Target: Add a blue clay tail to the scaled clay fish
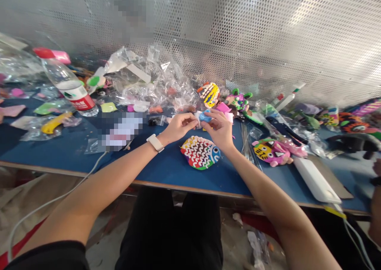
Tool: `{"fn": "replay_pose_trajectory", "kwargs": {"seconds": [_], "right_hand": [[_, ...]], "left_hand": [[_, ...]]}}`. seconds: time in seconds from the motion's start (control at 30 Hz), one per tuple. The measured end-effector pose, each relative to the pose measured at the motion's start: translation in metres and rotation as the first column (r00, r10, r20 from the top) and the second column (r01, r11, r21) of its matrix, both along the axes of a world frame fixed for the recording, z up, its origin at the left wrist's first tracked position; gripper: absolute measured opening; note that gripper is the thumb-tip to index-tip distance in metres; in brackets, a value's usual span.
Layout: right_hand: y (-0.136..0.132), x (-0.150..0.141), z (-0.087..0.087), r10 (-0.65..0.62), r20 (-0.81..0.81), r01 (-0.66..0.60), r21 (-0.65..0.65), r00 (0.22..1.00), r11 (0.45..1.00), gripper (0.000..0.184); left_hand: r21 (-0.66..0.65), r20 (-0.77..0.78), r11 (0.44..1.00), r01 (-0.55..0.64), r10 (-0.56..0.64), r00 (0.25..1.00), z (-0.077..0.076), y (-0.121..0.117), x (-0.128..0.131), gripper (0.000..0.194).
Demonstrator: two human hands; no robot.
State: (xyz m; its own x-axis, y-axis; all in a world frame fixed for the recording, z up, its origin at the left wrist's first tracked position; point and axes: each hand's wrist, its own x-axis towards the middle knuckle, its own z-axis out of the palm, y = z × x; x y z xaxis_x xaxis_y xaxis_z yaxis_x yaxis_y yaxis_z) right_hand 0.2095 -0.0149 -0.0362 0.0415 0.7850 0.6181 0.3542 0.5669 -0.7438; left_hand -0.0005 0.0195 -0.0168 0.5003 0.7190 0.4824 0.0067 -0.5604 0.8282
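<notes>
Both hands meet above the blue table. Pinched in the fingers of my right hand (220, 130) is a small blue lump of modelling clay (205, 116). My left hand (179, 128) is closed, fingertips on a small whitish piece (197, 116) against the blue lump; whether that is clay or wrapping I cannot make out. Just below the hands lies a flat clay fish (199, 154), with red, yellow, brown and green areas under white wavy scales and a blue head at the right. A yellow-striped clay figure (210, 94) sits behind the hands.
A plastic bottle (77, 97) stands at the left, near heaped clear plastic bags (154, 79). A phone-like device (122, 132) with a cable lies left of my hands. To the right are a pink-yellow clay animal (272, 153) and a white power bank-like box (317, 180). Perforated metal rises behind.
</notes>
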Motion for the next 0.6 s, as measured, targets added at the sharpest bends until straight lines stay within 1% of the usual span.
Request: {"fn": "replay_pose_trajectory", "kwargs": {"seconds": [0.2, 0.33, 0.5, 0.6], "right_hand": [[0.0009, 0.0009, -0.0002, -0.035, 0.018, 0.035, -0.023, 0.999, 0.999, 0.032], [0.0021, 0.0024, -0.002, -0.022, 0.041, 0.023, -0.036, 0.999, 0.999, 0.032], [0.0017, 0.0039, -0.0027, -0.015, 0.062, 0.017, -0.041, 0.998, 0.999, 0.031], [-0.0002, 0.0033, -0.0012, -0.014, 0.088, 0.017, -0.035, 0.996, 0.999, 0.03]], "left_hand": [[0.045, -0.019, 0.999, -0.019, 0.02, 1.0, -0.0004, -0.0007, -0.0009, 0.036], [0.067, -0.026, 0.997, -0.027, 0.029, 0.999, -0.0012, -0.0012, -0.0006, 0.036], [0.114, -0.018, 0.989, -0.09, 0.092, 0.996, 0.0005, -0.0049, 0.0012, 0.036], [0.141, -0.035, 0.985, -0.101, 0.107, 0.994, 0.0011, -0.0071, 0.002, 0.035]]}}
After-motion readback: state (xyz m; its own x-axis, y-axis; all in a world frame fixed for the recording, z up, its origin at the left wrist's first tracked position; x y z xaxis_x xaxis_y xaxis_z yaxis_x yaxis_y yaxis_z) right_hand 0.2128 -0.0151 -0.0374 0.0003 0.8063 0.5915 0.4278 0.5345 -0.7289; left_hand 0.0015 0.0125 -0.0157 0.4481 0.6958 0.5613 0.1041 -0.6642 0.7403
